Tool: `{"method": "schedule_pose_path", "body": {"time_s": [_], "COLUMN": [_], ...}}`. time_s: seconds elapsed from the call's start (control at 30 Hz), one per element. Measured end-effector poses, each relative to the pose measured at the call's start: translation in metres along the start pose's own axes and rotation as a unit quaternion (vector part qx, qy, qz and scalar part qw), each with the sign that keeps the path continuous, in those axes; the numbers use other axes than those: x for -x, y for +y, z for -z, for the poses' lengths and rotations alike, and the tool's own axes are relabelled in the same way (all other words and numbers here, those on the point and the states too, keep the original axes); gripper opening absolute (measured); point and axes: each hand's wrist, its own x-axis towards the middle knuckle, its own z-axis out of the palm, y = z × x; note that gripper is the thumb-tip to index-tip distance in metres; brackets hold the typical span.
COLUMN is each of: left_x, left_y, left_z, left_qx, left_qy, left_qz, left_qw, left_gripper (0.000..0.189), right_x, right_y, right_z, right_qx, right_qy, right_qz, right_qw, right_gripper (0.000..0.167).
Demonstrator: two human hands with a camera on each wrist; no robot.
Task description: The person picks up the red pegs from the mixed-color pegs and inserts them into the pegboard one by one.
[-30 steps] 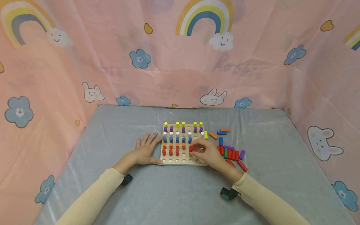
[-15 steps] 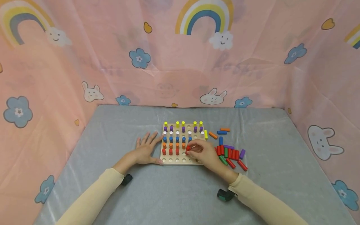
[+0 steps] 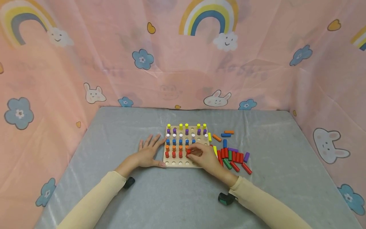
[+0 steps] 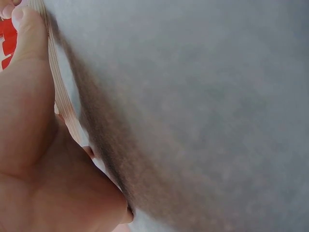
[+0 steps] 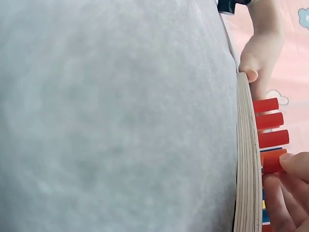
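A wooden pegboard point(image 3: 184, 166) lies on the grey cloth with rows of yellow, purple, white, blue, orange and red pegs standing in it. My left hand point(image 3: 147, 155) is spread flat at its left side, fingers straight, the thumb touching the near left corner. With thumb and fingers my right hand point(image 3: 204, 157) pinches a red peg point(image 5: 273, 162) at the fourth place of the red row, right beside three standing red pegs point(image 5: 273, 138). That peg looks upright; whether it sits fully in its hole is hidden by the fingers.
Loose red pegs point(image 3: 247, 168) lie right of the board, mixed with green, blue, purple, orange and yellow ones. Board holes in the nearest row point(image 3: 173, 163) hold no pegs. A pink printed curtain point(image 3: 183, 79) rises behind and beside the cloth-covered table point(image 3: 143, 203).
My right hand has shifted left with the red peg, from near the fifth column to the fourth. More loose pegs show behind it. The left hand has stayed put.
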Motion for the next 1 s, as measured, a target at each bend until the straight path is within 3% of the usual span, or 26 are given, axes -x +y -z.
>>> {"method": "schedule_pose_path", "body": {"time_s": [1.0], "left_x": [-0.0007], "left_y": [0.0013], "left_z": [0.0003], "left_qx": [-0.002], "left_qy": [-0.004], "left_qz": [0.004], "left_qw": [1.0000], "left_gripper": [0.111], "right_x": [0.0021], "right_y": [0.0003], "right_z": [-0.0019], "right_qx": [0.005], "right_qy": [-0.010], "right_qz": [-0.005], "right_qw": [0.9999], "right_gripper": [0.020]}}
